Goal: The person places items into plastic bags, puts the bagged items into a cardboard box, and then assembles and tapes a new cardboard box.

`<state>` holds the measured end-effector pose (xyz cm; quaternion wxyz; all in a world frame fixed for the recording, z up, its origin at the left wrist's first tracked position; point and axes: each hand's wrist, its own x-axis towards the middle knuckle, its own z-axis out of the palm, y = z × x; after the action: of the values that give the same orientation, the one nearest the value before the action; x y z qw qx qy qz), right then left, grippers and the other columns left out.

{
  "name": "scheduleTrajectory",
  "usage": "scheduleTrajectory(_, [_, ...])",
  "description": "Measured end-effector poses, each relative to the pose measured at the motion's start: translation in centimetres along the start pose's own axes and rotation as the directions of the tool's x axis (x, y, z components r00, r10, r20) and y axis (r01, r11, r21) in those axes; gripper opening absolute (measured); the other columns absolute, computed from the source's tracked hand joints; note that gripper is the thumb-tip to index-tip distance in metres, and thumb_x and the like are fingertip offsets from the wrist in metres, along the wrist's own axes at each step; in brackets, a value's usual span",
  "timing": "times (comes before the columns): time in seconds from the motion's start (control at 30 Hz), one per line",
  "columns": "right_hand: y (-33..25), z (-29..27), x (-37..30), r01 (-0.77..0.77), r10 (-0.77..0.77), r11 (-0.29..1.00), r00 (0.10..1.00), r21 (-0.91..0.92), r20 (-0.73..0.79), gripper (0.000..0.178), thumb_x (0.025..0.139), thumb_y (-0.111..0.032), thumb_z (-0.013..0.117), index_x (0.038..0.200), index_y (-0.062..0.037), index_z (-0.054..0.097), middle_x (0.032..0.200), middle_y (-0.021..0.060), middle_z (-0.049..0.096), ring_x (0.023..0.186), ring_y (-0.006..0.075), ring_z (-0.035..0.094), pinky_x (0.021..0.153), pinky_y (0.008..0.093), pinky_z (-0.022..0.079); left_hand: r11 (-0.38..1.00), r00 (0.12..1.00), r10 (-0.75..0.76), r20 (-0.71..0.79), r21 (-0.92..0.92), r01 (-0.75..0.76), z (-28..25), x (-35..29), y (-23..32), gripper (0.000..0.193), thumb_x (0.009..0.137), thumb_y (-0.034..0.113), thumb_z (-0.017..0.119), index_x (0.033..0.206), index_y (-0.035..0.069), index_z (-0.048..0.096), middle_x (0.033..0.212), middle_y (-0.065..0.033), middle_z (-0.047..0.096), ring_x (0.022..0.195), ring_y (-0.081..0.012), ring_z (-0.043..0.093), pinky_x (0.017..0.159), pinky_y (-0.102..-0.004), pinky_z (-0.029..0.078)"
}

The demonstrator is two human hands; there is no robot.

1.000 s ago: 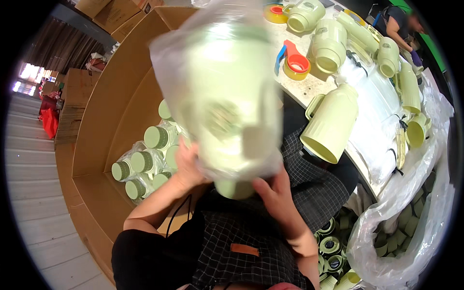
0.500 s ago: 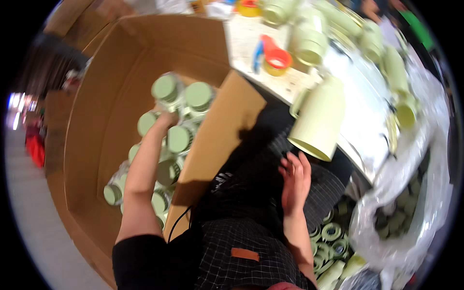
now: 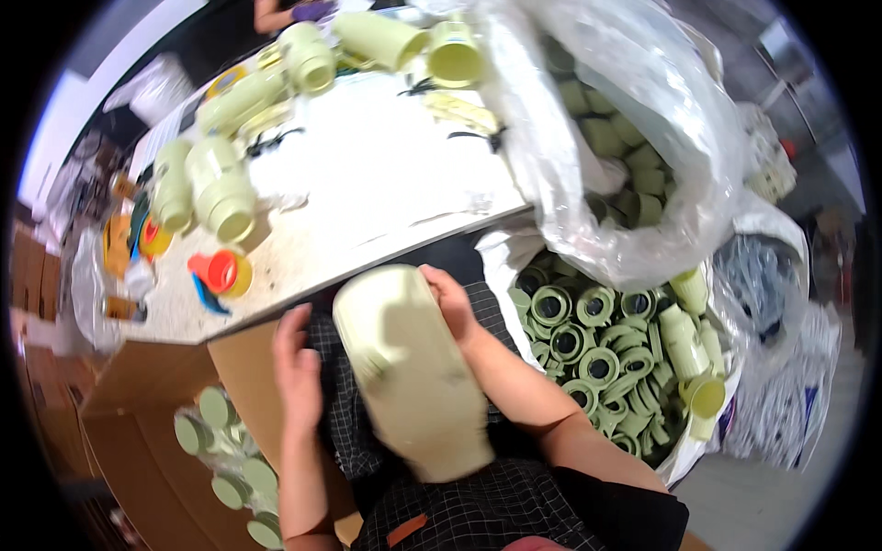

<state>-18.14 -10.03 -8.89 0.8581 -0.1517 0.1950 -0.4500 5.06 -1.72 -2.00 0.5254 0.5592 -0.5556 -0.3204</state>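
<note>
A pale yellow-green plastic jug shell (image 3: 413, 367) hangs tilted over my lap, slightly blurred. My right hand (image 3: 450, 303) grips it at its upper right side, with part of the fingers hidden behind it. To the left of the shell, my left hand (image 3: 299, 372) is raised with nothing in it, its fingers apart and a little blurred. It is nearest to the flap of a cardboard box (image 3: 248, 367). Inside that box stand several green-lidded flasks (image 3: 262, 477), some in clear plastic wrap.
On the white worktable (image 3: 367, 184) lie more pale green shells (image 3: 220, 188) and a red-and-yellow tape roll (image 3: 225, 273). At right are a clear plastic bag (image 3: 634, 248) of green parts and a white sack holding green rings (image 3: 597, 367). Another person's gloved hand (image 3: 312, 11) shows at the far edge.
My view has swung to the right. The left hand has come out of the box, empty. My right hand has taken hold of the jug shell, which has moved from the table edge to over my lap.
</note>
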Motion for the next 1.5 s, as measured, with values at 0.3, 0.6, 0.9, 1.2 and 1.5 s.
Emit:
scheduleTrajectory(0.3, [-22.9,-6.9,-6.7,-0.452,-0.936,-0.342,0.238,-0.824,0.258,0.056,0.076,-0.016,0.073,0.125,-0.0016,0.051,0.125,0.0187,0.053,0.122,0.0366,0.047,0.105,0.0461,0.038,0.777,0.74,-0.522,0.424,-0.122,0.618,1.0,-0.2,-1.0,0.026,0.092,0.016,0.071,0.11,-0.001,0.065,0.096,-0.0021,0.069,0.086,-0.0094,0.062,0.079,-0.0248,0.049])
scheduleTrajectory(0.6, [-31.3,-17.7,-10.7,-0.547,-0.98,-0.057,0.189,-0.835,-0.057,0.076,0.081,-0.029,0.075,0.144,-0.0029,0.041,0.128,0.0283,0.06,0.121,0.0394,0.058,0.102,0.0453,0.046,0.627,0.762,-0.59,0.266,-0.445,0.64,-0.4,-4.1,-2.0,0.03,0.1,0.015,0.059,0.122,-0.005,0.06,0.115,-0.012,0.07,0.103,-0.0194,0.067,0.094,-0.0334,0.051])
scheduleTrajectory(0.9, [-9.0,-1.1,-8.8,0.176,-0.761,-0.368,0.507,-0.913,0.404,0.065,0.083,-0.02,0.077,0.138,-0.0019,0.049,0.129,0.0185,0.058,0.118,0.0329,0.055,0.101,0.046,0.042,0.465,0.737,-0.648,0.192,-0.666,0.583,3.4,-5.3,-1.3,0.039,0.103,0.018,0.05,0.134,-0.006,0.051,0.135,-0.0178,0.059,0.123,-0.0305,0.059,0.104,-0.0478,0.05])
scheduleTrajectory(1.2, [-9.4,-2.0,0.5,0.211,-0.765,-0.035,0.623,-0.977,0.162,0.069,0.08,-0.015,0.077,0.141,-0.005,0.046,0.13,0.0153,0.051,0.114,0.0294,0.055,0.094,0.0385,0.049,0.402,0.662,-0.748,-0.037,-0.819,0.409,3.5,1.4,-4.6,0.04,0.108,0.025,0.04,0.136,-0.002,0.049,0.136,-0.0157,0.059,0.125,-0.0289,0.057,0.108,-0.0462,0.046])
scheduleTrajectory(1.5, [-2.6,6.2,14.5,0.288,-0.518,-0.319,0.745,-0.903,0.42,0.087,0.071,-0.033,0.084,0.143,-0.0059,0.042,0.138,0.0232,0.043,0.123,0.0415,0.047,0.104,0.0465,0.044,0.363,0.693,-0.702,-0.168,-0.921,0.145,-5.0,-5.9,-1.7,0.04,0.104,0.019,0.044,0.137,-0.003,0.048,0.139,-0.0172,0.057,0.129,-0.0303,0.054,0.112,-0.0473,0.043])
